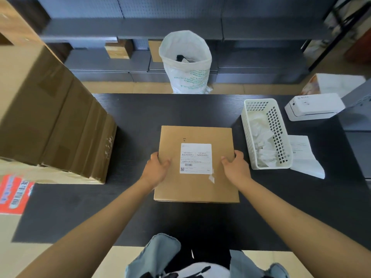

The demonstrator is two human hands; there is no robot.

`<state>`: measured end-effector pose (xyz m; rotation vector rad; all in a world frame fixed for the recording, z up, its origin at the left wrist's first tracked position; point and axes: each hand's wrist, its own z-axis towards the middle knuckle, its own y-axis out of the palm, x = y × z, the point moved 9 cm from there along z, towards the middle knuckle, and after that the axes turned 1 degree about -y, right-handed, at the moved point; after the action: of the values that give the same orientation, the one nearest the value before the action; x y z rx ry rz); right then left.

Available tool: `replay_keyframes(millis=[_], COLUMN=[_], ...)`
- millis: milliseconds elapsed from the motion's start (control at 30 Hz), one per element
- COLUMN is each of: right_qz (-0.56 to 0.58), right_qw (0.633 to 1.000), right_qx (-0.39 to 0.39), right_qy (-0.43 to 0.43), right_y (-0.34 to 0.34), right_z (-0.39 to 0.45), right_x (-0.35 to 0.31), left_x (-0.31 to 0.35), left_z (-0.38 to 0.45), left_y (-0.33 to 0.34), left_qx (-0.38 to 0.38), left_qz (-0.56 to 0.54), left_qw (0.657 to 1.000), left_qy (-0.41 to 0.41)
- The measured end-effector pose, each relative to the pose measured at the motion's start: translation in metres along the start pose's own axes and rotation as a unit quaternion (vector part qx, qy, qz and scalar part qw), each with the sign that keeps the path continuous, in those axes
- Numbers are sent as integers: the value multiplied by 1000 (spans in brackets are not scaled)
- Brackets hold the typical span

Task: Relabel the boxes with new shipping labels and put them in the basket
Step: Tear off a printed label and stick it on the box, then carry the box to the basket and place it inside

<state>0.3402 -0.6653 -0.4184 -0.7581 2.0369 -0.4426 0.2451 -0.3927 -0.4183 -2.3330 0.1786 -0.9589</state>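
The box (196, 163) is lying flat on the table (140, 117), caught between both hands, with a label (196, 158) facing up between them. The left hand (157, 169) is gripping its left edge, thumb lying on top and fingers wrapping over the side; the right hand (235, 164) is doing the same on the right edge. It is looking like stiff cardboard, flat and probably light, so holding it by opposite edges should be keeping it steady; the smooth top is offering little purchase. Just right of the right hand a basket (248, 125) is standing, holding crumpled paper. Well left of the left hand cartons (50, 117) are stacking up.
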Motion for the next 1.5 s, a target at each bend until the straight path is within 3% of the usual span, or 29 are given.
replay_keyframes(millis=[367,633,867,1067,1500], right_qz=[56,127,238,308,412], right_qw=[993,985,955,894,708], right_qx=[28,79,173,318,515], right_qy=[-97,-81,-22,65,252], right_y=[-78,-116,-158,-204,-249], right_z=[0,-30,-81,-156,-376], right_x=[-110,-83,-10,97,378], left_x=[109,140,187,230,230], left_z=[-11,-26,-51,-110,-350], left_y=[-85,-70,-17,83,354], left_qx=[56,9,-87,-198,-413], left_qz=[-48,-57,-37,28,176], left_qw=[995,993,979,943,811], left_qy=[68,99,181,267,375])
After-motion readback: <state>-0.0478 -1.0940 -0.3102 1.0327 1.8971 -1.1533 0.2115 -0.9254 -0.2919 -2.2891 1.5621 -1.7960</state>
